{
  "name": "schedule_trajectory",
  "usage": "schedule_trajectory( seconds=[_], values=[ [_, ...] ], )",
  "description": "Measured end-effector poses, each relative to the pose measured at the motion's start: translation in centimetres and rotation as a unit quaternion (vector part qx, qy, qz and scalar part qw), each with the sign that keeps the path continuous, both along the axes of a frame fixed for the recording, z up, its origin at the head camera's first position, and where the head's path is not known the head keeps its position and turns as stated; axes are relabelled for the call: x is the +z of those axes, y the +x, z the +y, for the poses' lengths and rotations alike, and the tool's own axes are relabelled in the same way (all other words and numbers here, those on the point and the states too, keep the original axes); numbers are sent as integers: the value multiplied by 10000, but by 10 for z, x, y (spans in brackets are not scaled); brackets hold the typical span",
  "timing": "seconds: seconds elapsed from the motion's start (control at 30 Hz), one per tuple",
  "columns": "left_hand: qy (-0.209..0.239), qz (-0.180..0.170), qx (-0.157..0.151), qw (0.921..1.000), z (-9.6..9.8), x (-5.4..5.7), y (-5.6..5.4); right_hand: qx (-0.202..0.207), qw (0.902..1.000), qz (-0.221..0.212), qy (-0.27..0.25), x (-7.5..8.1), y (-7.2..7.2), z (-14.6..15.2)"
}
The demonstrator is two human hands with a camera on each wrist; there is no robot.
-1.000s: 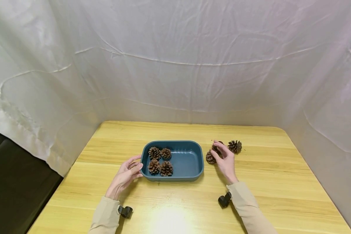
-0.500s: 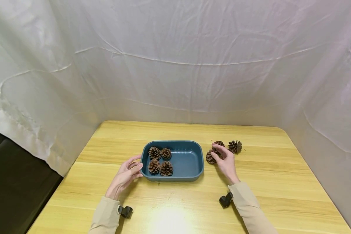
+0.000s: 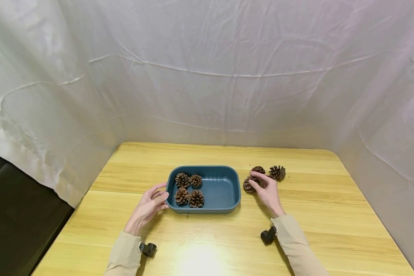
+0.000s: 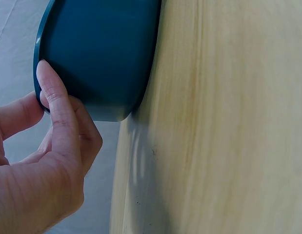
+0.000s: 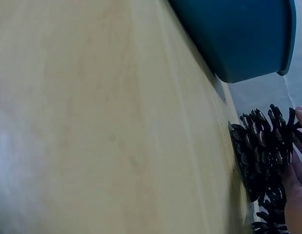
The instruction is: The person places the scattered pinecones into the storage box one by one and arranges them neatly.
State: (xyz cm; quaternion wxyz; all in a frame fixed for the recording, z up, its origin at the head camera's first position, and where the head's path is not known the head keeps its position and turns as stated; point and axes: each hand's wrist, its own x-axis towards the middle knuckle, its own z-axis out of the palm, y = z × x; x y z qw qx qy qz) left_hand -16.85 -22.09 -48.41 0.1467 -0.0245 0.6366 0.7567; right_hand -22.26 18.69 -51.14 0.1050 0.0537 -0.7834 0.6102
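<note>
A dark teal rectangular tray (image 3: 222, 210) sits on the table, with several brown pine cones (image 3: 196, 199) grouped in its left half. My left hand (image 3: 148, 206) pinches the tray's left rim between thumb and fingers, also seen close up in the left wrist view. Just right of the tray, my right hand (image 3: 269, 193) has its thumb and fingers curled about a pine cone (image 3: 249, 185) on the table. The right wrist view shows fingertips against that cone, partly cut off by the frame edge. Another pine cone (image 3: 258, 170) lies just behind the fingers.
A darker pine cone (image 3: 277, 173) lies farther right, near a small piece partly hidden by the right hand. The wooden table (image 3: 200, 237) is bounded by pale hanging cloth (image 3: 224, 96) at the back and sides. A black surface (image 3: 13, 214) shows at lower left.
My right hand has shifted slightly toward me and right, uncovering more of the cone behind its fingers. The left hand and tray have stayed put.
</note>
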Motion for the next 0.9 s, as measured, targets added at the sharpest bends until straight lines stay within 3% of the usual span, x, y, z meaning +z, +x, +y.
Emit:
schedule_trajectory(
  seconds=[0.27,0.47,0.9],
  values=[
    [13,-14,20,10000,0,0,0,59,9980,63,625,0,1,4],
    [27,-27,14,10000,0,-1,-1,342,9935,151,1078,3,1,10],
    [42,-7,12,10000,0,-1,-1,659,9901,99,1233,8,-1,13]
  ],
)
